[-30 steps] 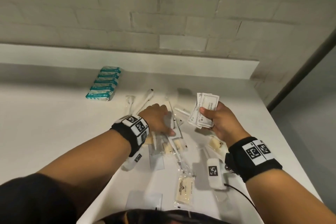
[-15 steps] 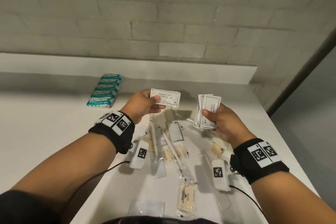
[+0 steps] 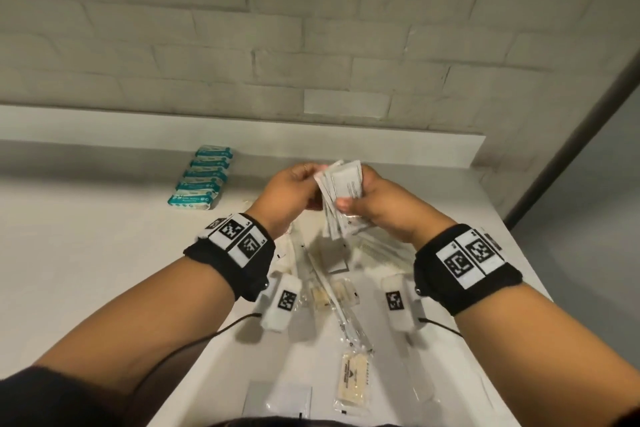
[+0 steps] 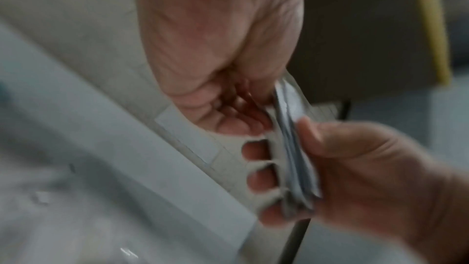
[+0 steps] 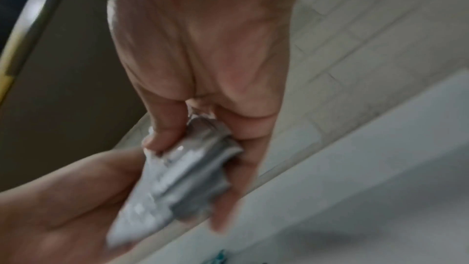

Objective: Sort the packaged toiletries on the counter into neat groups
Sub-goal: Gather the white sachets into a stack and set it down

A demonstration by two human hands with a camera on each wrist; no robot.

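Half a second earlier the left hand [image 3: 294, 194] had held one white sachet apart from the fan in the right hand [image 3: 374, 204]; now both hands had met above the counter [image 3: 86, 253], and the sachet had joined the stack of sachets [image 3: 341, 198], pinched by the left fingers and clasped by the right thumb. Below the stack, clear-wrapped toothbrushes [image 3: 329, 295] and a soap packet [image 3: 353, 381] lay scattered. Left of it sat a row of teal packets [image 3: 201, 180], beneath a pale brick wall [image 3: 311, 28].
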